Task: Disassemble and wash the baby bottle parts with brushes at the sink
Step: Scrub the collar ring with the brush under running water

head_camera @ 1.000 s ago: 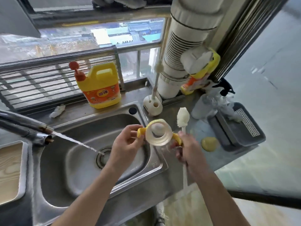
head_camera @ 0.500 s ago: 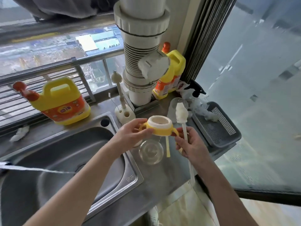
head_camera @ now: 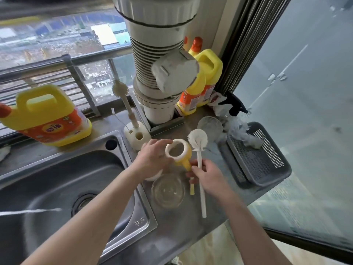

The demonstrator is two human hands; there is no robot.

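My left hand [head_camera: 152, 159] grips the yellow bottle collar [head_camera: 179, 153] with its white rim, held over the counter just right of the sink [head_camera: 57, 178]. Below it the clear bottle body [head_camera: 168, 190] lies on the steel counter. My right hand [head_camera: 208, 176] holds the white bottle brush [head_camera: 198, 142] by its long handle, bristle head up and close to the collar; its fingers also touch the collar's yellow handle. A yellow straw piece [head_camera: 192, 188] hangs under that hand.
A brush stand [head_camera: 136, 135] with a thin brush sits behind the sink. Yellow detergent jugs stand at back left [head_camera: 47, 115] and by the white pipe [head_camera: 202, 87]. A grey basket [head_camera: 257, 155] and a clear cap [head_camera: 210, 125] are to the right. Water streams into the sink.
The view swung right, away from the tap. The collar with its white rim has come off the clear bottle body, which now lies on the counter; both hands moved right of the sink.
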